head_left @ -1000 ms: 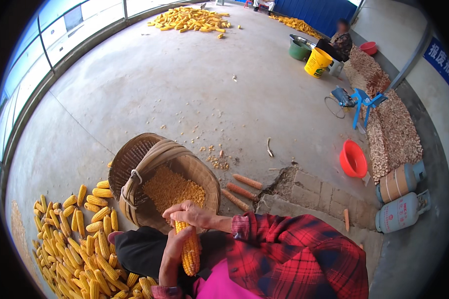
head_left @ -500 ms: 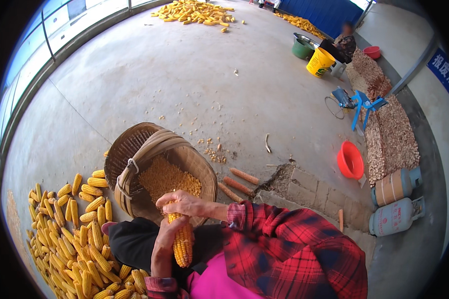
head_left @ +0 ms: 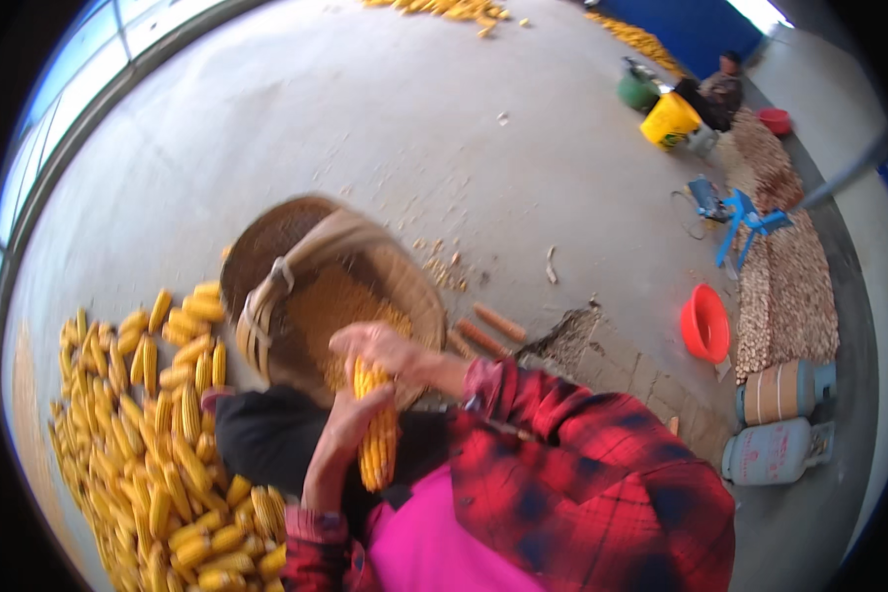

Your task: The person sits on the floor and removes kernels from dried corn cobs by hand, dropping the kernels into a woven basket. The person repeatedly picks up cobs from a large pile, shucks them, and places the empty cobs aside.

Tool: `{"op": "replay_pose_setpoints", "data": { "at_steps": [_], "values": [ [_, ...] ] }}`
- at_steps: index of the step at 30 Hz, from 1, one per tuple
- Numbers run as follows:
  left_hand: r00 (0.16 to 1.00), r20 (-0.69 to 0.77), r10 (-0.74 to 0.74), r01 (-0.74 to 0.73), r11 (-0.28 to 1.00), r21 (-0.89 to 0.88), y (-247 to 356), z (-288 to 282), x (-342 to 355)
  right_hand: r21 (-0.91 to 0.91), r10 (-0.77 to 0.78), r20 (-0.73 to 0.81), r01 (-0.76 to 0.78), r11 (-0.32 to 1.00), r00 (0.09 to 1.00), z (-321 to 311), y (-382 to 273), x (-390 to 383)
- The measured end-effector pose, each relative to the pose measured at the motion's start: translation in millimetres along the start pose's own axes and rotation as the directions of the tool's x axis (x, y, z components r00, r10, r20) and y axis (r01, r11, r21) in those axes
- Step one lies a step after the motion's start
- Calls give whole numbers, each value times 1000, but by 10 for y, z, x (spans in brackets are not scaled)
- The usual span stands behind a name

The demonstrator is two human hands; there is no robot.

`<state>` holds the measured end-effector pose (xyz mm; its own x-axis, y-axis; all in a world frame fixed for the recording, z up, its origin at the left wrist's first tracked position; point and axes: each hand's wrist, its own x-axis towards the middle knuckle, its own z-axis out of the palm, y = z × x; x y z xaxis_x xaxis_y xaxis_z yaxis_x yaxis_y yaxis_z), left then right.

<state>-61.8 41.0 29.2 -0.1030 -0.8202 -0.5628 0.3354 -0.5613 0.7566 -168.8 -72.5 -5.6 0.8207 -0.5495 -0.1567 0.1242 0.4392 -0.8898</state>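
Note:
A yellow ear of corn (head_left: 376, 452) is held over my lap, its top end close to the rim of a woven basket (head_left: 416, 296). My left hand (head_left: 343, 426) wraps round its middle, thumb across the rows. At the upper end, my right hand (head_left: 385, 349) is closed on the same ear; its fingertips are blurred. Loose corn kernels (head_left: 337, 308) lie inside the basket beneath its wide arched handle (head_left: 318, 253).
A large heap of corn ears (head_left: 168, 464) lies to my left. Bare cobs (head_left: 483, 337) rest right of the basket near broken floor. Farther right are a red basin (head_left: 704, 324), gas cylinders (head_left: 772, 454) and a blue stand (head_left: 746, 223). A person (head_left: 722, 91) sits far off by a yellow bucket (head_left: 669, 122).
The view has shifted and blurred, so the basket and far things sit differently in the picture. Both hands keep hold of the ear of corn.

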Motion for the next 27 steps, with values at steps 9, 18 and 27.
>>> {"op": "replay_pose_setpoints", "data": {
  "at_steps": [9,18,27],
  "values": [
    [984,164,68,-37,982,-183,42,-73,-135,119,89,-1,-89,989,996,206,-325,-253],
    [982,86,166,-165,986,-23,46,12,-100,273,172,-36,-156,949,984,137,-283,-238],
    [987,159,17,9,986,-167,8,-35,-174,-337,1,-21,-8,941,1000,212,-345,-287]
  ]
}}
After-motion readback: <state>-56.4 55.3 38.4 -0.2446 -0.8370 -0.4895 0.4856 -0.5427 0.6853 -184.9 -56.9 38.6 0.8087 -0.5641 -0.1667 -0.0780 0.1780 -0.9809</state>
